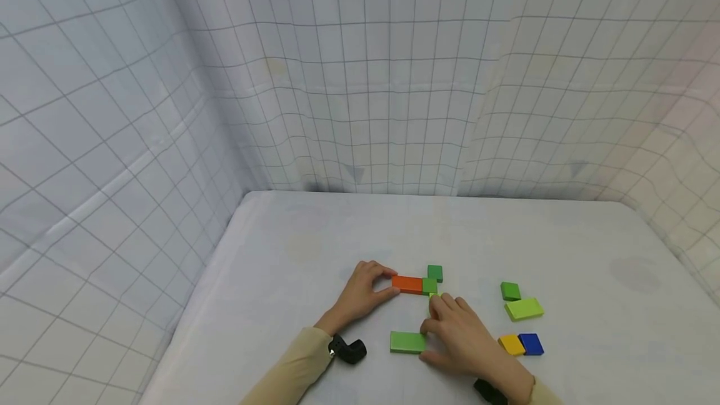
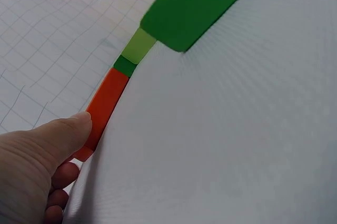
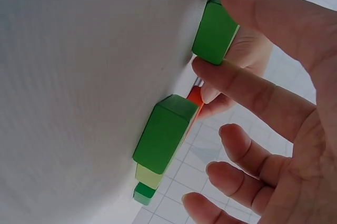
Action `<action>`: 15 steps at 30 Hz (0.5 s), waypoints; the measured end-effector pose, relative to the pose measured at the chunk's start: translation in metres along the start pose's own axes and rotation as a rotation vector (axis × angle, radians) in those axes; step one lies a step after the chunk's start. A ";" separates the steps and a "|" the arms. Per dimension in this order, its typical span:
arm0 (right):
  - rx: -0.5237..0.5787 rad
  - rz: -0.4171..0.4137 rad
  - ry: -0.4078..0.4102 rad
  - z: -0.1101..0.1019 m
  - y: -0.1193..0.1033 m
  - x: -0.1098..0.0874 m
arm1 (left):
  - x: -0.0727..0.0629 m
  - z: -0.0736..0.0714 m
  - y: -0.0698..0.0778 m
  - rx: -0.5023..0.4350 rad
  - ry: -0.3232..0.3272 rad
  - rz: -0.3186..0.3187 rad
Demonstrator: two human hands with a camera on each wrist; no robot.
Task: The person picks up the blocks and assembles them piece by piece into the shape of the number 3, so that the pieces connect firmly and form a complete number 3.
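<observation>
My left hand (image 1: 360,292) pinches the left end of an orange-red rectangular block (image 1: 407,284), its thumb lying along the near side. At that block's right end is a small green block (image 1: 429,286), with a darker green square block (image 1: 435,273) just behind. A yellow-green block (image 1: 433,297) is mostly hidden by my right hand (image 1: 458,337). That hand holds the right end of a longer green block (image 1: 406,342) between thumb and index finger; the right wrist view shows both fingertips against this green block (image 3: 215,32), the other fingers loosely bent.
Right of my right hand lie a small green block (image 1: 510,291), a lime block (image 1: 524,309), a yellow block (image 1: 511,345) and a blue block (image 1: 531,344), the last two side by side. White cloth covers the table (image 1: 315,230); grid-patterned curtains (image 1: 365,92) hang behind and beside it.
</observation>
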State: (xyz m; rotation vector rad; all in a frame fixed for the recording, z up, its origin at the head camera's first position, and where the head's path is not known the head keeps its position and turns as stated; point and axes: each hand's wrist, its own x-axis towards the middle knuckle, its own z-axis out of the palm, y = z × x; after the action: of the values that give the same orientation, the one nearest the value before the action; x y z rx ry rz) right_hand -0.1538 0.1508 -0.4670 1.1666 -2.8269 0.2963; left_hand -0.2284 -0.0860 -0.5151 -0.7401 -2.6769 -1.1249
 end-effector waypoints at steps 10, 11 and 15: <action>-0.037 -0.017 0.076 0.003 0.005 0.005 | 0.000 0.001 0.001 -0.002 -0.003 0.001; -0.040 -0.015 0.076 0.003 0.005 0.005 | 0.000 0.001 0.000 -0.002 0.000 0.003; -0.049 -0.021 0.096 0.002 0.006 0.006 | 0.000 0.002 0.000 -0.001 0.005 0.006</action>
State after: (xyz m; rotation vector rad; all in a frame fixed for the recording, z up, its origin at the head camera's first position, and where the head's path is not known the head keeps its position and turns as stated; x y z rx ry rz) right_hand -0.1622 0.1503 -0.4692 1.1399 -2.7220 0.2720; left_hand -0.2283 -0.0851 -0.5167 -0.7441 -2.6680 -1.1245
